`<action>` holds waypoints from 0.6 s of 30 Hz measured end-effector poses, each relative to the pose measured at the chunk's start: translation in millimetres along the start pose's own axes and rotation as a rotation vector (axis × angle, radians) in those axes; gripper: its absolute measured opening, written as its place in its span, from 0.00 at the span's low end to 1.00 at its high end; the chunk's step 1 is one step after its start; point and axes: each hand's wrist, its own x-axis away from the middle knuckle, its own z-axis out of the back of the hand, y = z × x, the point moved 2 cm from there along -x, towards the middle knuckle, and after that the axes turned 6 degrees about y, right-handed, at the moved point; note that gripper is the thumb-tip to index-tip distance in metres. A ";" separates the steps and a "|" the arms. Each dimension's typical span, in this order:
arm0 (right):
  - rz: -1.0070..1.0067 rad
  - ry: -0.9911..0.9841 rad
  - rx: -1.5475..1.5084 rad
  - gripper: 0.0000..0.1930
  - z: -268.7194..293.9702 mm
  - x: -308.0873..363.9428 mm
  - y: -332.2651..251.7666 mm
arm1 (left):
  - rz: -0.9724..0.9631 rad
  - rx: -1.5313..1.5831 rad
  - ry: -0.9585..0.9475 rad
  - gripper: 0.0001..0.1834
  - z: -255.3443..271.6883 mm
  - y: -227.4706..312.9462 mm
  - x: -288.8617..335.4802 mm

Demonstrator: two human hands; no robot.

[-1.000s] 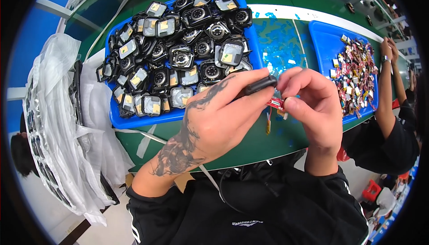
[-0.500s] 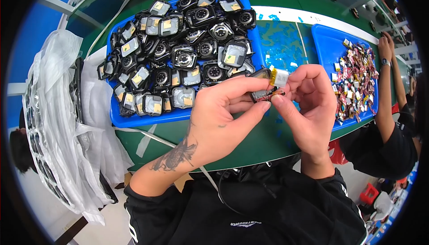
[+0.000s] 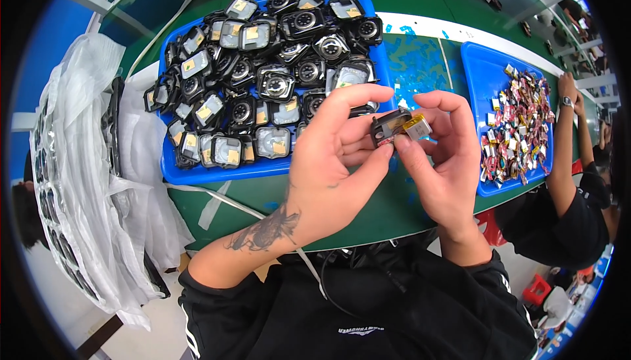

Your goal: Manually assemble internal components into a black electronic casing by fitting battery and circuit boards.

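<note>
My left hand (image 3: 335, 156) grips a small black smartwatch case (image 3: 386, 127) between thumb and fingers, its index finger lifted above it. At the case's right side a small silver battery (image 3: 417, 126) with a yellow taped edge sticks out, tilted. My right hand (image 3: 450, 163) has its thumb against the lower side of the battery, index finger raised and curved over it. Whether the battery is still joined to the case is hidden. Behind my left hand, a blue tray (image 3: 230, 177) carries a heap of black watch cases (image 3: 276, 84), some back up, some with the inside showing.
To the right, another blue tray (image 3: 480, 77) bears a pile of small batteries with reddish flex cables (image 3: 519, 136). Blue film scraps (image 3: 420, 64) lie on the green table (image 3: 263, 209) between the trays. Plastic-wrapped sheets (image 3: 85, 163) stand left. A co-worker's arms (image 3: 566, 136) reach in at right.
The battery has tipped over toward the right, and the black case between my hands shows more fully. My left index finger has lifted off; my right index finger has straightened somewhat.
</note>
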 end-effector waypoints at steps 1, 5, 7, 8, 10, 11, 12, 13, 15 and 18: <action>0.005 -0.013 -0.004 0.23 0.3 -1.8 -1.3 | -0.007 -0.012 0.011 0.28 -0.2 0.7 0.7; 0.124 0.005 0.154 0.23 17.9 -34.1 -8.1 | -0.423 -0.960 0.079 0.17 24.4 27.7 -13.9; 0.139 -0.090 0.281 0.22 44.9 -77.8 -21.8 | -0.752 -1.506 0.243 0.07 44.2 44.6 -26.8; 0.185 -0.134 0.378 0.22 53.9 -107.9 -21.3 | -0.720 -1.614 0.278 0.09 51.8 54.7 -25.5; 0.151 -0.136 0.556 0.22 60.2 -167.5 -12.1 | -0.548 -1.659 0.182 0.17 68.8 48.3 -22.1; 0.076 -0.096 0.620 0.22 62.0 -191.4 -7.9 | -0.525 -1.704 0.116 0.19 70.0 44.7 -19.6; -0.049 -0.094 0.509 0.20 70.2 -218.5 4.9 | -0.492 -1.739 0.095 0.20 67.3 42.5 -18.6; -0.170 -0.090 0.391 0.19 79.0 -239.9 23.2 | -0.460 -1.774 0.070 0.21 65.8 38.4 -20.5; -0.210 -0.040 0.442 0.19 86.0 -266.1 50.2 | -0.478 -1.785 0.068 0.18 64.9 36.7 -23.9; -0.183 0.047 0.622 0.23 83.3 -266.9 62.1 | -0.570 -1.637 0.142 0.09 70.6 34.4 -25.3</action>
